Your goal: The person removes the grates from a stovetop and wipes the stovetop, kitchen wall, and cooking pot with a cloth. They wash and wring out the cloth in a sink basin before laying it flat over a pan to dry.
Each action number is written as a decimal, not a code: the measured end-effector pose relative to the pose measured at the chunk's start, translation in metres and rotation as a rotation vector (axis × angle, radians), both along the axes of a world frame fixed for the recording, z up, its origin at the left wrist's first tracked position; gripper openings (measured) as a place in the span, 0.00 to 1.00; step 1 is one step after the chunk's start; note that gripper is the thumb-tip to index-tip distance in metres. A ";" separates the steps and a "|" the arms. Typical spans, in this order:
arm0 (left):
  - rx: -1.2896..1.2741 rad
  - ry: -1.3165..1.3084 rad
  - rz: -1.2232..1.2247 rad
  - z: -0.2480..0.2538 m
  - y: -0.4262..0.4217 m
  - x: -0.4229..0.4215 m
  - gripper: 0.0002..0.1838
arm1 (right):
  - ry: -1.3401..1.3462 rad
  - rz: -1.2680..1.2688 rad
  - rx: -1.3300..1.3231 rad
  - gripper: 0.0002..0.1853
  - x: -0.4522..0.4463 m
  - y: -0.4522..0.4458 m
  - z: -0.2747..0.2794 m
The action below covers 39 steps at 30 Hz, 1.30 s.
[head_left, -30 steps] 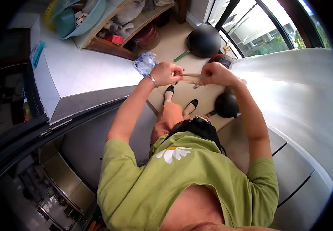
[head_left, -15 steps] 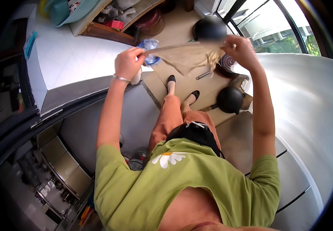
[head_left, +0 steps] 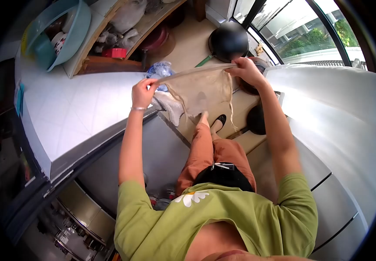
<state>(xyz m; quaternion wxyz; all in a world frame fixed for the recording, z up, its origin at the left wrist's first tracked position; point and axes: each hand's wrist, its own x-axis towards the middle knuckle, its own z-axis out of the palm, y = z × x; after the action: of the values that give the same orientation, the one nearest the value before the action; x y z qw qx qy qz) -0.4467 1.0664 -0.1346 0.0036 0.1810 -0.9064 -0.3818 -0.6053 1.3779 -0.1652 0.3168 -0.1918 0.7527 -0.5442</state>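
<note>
A thin, see-through beige cloth (head_left: pixel 201 87) hangs stretched between my two hands, its ragged lower edge and a loose strand dangling over the floor. Its left upper corner is pinched by my left hand (head_left: pixel 142 92), which wears a bracelet. My right hand (head_left: pixel 248 71) grips the right upper end, a little higher. Through the fabric one dark shoe shows faintly. Just below my left hand, a whitish textured cloth (head_left: pixel 170 105) hangs by the counter edge.
White counter (head_left: pixel 88 108) at left, with a blue basin (head_left: pixel 77 35) on it. Shelves with bags and a red box (head_left: pixel 115 53) stand behind. A dark wok (head_left: pixel 229 42) and a black pan (head_left: pixel 256 119) lie on the floor. A pale curved surface (head_left: pixel 331 100) is at right.
My hands moved apart from close together, and the bunched beige cloth has spread out and now hangs open. Over the last half second, my right hand came slightly lower and inward.
</note>
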 end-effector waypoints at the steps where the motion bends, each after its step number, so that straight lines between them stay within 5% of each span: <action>1: 0.179 0.115 -0.034 -0.048 -0.013 0.008 0.05 | -0.171 -0.035 -0.054 0.12 0.004 -0.002 -0.017; 3: -0.108 -0.298 -0.203 -0.061 -0.012 0.008 0.06 | 0.261 0.440 0.566 0.13 0.011 -0.001 -0.049; 4: -0.138 -0.219 -0.186 -0.066 -0.016 -0.007 0.06 | -0.028 0.210 0.356 0.15 -0.003 -0.004 -0.059; 5: -0.140 -0.194 -0.190 -0.076 -0.023 -0.035 0.06 | 0.160 0.188 0.313 0.15 -0.019 -0.005 -0.070; 9: -0.007 -0.087 -0.250 -0.102 -0.038 -0.096 0.08 | 0.047 0.203 0.412 0.12 -0.092 -0.010 -0.077; 11: 0.060 -0.150 -0.208 -0.127 -0.044 -0.128 0.09 | -0.138 0.050 0.238 0.08 -0.129 -0.008 -0.108; 13: 0.104 -0.085 -0.187 -0.153 -0.047 -0.161 0.10 | 0.040 0.129 0.407 0.11 -0.174 -0.005 -0.141; 21: 0.174 0.171 -0.010 -0.240 -0.032 -0.284 0.09 | 0.629 -0.315 0.484 0.04 -0.287 -0.026 -0.214; 27: 0.099 0.394 0.001 -0.264 -0.004 -0.324 0.11 | 0.720 -0.549 0.430 0.02 -0.309 -0.012 -0.226; 32: -0.071 0.244 -0.164 -0.347 0.031 -0.320 0.11 | 0.820 -0.422 0.775 0.03 -0.286 0.032 -0.306; 39: -0.201 -0.131 -0.489 -0.490 0.073 -0.285 0.11 | 0.446 -0.050 1.284 0.09 -0.215 0.075 -0.443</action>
<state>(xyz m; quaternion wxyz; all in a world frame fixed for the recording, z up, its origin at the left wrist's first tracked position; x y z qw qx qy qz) -0.7322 1.1393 -0.6242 -0.1295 -0.0205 -0.9547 -0.2671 -0.8202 1.4526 -0.6078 0.1923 -0.0558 0.9782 0.0558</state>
